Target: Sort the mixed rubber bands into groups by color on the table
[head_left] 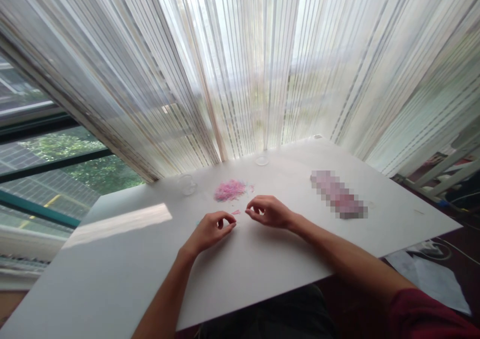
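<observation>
Over the white table (pixel 232 274) my left hand (pixel 212 231) is closed in a pinch, thumb and forefinger tips together. My right hand (pixel 272 212) pinches in the same way just to its right, and a small gap separates the fingertips of the two hands. Anything between the fingers is too small to make out. A few loose pink bits (pixel 236 212) lie on the table just beyond the fingertips. Farther back is a loose heap of small, thin pieces (pixel 229 190), mostly pink with some pale blue.
Behind the heap, a clear round container (pixel 186 184) stands at left and a clear shallow dish (pixel 262 161) near the curtain (pixel 240 79). At right lies a pixelated pinkish item (pixel 339 195). A sunlit patch crosses the table's left side, beside a window (pixel 71 149).
</observation>
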Motion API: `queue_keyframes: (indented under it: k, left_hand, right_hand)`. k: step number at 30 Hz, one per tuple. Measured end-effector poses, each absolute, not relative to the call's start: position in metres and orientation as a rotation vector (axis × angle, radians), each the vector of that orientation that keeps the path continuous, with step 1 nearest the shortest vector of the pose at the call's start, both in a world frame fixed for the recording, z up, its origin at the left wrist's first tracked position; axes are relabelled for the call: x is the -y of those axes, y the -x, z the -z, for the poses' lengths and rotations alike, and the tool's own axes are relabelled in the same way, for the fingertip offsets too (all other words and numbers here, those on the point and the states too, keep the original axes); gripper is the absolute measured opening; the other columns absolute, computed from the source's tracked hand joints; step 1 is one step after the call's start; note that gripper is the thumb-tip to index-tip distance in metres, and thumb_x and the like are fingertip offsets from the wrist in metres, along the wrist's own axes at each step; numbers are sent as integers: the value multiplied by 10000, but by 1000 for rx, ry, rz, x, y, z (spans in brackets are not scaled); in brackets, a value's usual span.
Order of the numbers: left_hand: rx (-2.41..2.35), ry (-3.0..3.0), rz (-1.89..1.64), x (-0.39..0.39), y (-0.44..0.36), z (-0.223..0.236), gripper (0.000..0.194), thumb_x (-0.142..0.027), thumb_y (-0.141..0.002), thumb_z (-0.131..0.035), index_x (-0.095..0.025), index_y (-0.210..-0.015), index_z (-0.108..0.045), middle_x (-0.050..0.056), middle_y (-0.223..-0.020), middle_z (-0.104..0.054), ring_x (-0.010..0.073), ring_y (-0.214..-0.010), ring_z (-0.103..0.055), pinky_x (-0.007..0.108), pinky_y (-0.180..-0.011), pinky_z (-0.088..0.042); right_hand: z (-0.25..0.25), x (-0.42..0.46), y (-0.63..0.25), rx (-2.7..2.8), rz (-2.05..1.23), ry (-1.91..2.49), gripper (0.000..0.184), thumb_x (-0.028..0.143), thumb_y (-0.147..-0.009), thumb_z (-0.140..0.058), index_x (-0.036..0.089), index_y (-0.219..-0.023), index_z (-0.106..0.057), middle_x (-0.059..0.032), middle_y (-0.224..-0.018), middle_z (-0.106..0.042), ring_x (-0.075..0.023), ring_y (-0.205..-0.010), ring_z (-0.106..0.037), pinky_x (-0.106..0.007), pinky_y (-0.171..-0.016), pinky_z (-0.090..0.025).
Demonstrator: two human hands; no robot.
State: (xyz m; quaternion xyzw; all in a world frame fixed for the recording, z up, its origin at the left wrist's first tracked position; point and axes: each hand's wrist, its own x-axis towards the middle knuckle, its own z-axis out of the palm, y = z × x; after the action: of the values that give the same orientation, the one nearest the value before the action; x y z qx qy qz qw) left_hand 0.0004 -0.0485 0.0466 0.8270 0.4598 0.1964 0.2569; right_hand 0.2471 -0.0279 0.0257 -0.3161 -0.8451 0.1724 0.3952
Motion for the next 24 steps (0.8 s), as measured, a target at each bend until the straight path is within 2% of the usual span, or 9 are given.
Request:
queue_keyframes:
  k: [4, 8, 12, 16, 24]
  left_hand:
    - [-1281, -2196, -536, 55, 6, -40, 195, -360, -869, -623, -219, -912, -750, 7, -839, -750, 123, -632, -561, 234, -639, -473]
    - [-1264, -2178, -551, 55, 5, -40, 213, -366, -871, -616, -222, -918, -766, 13, -864, -763, 127, -641, -576, 232, -631, -467]
    - [-1261, -2173, -585, 55, 5, -42, 221, -372, -878, -611, -222, -912, -770, 15, -885, -773, 125, -637, -575, 235, -645, -474]
    - [-1264, -2168, -590, 55, 6, -42, 229, -379, -879, -608, -225, -914, -774, 16, -892, -775, 124, -627, -566, 237, -638, -474]
    - [-1212, -2149, -616, 56, 5, -40, 197, -352, -875, -626, -231, -916, -775, 6, -855, -767, 115, -615, -563, 220, -614, -459]
  right_hand:
    - [-18, 42, -227, 2349, -417, 712, 167, 339, -880, -643, 190, -952, -667, -9, -702, -654, -148, -663, -604, -249, -666, -470]
    - [-11, 44, -223, 2409, -457, 777, 174, 273, -872, -662, 167, -1008, -641, 0, -680, -645, -155, -651, -594, -251, -653, -463]
    - [-8, 42, -224, 2398, -439, 762, 90, 241, -904, -610, 175, -947, -653, -20, -714, -660, -152, -652, -580, -250, -650, -456]
    - [-8, 42, -224, 2377, -445, 730, 109, 205, -918, -567, 186, -881, -667, -28, -718, -659, -152, -667, -579, -246, -658, -452]
    - [-8, 42, -225, 2346, -510, 775, 116, 283, -898, -619, 186, -953, -648, 2, -677, -627, -141, -611, -548, -247, -629, -446]
